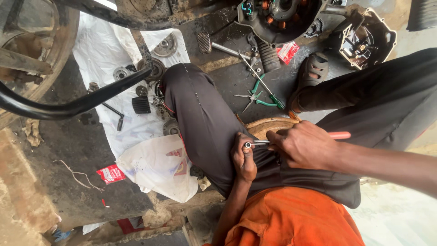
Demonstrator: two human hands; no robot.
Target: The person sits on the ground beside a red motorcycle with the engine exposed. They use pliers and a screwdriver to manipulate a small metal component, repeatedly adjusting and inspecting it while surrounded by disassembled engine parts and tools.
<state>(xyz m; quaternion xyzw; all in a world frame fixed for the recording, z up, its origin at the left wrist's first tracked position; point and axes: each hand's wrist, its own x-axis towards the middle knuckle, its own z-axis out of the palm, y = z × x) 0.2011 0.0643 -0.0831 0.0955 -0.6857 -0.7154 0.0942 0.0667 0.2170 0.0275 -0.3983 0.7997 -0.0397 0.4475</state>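
A large motorcycle wheel (32, 54) filled the upper left corner, and a black curved frame tube (68, 107) swept from it across the white sheet (98, 54) spread over the oily floor. The person sat low, one dark-trousered leg (200, 118) stretching up the middle of the view and the other (373, 95) running to the right edge, with a sandalled foot (312, 73) planted near the engine casing (280, 18) at the top. Between the legs a patch of bare wet floor held green-handled pliers (264, 98) and a long screwdriver (255, 73), leaving only a narrow gap of free ground there. On the sheet, just beside the knee, lay gears and round clutch parts (157, 68), crowded against the trouser seam, and a crumpled white plastic bag (159, 166) lay below them near the thigh. A red wrapper (110, 174) sat well apart on the dark floor to the left, where most of the open room was. Over the lap, the right hand (302, 146) was closed around red-handled pliers (339, 135), whose tips gripped a small ringed metal part (255, 144). The left hand (244, 157) pinched that same part from below, thumb and fingers clamped on it, against the inner thigh.
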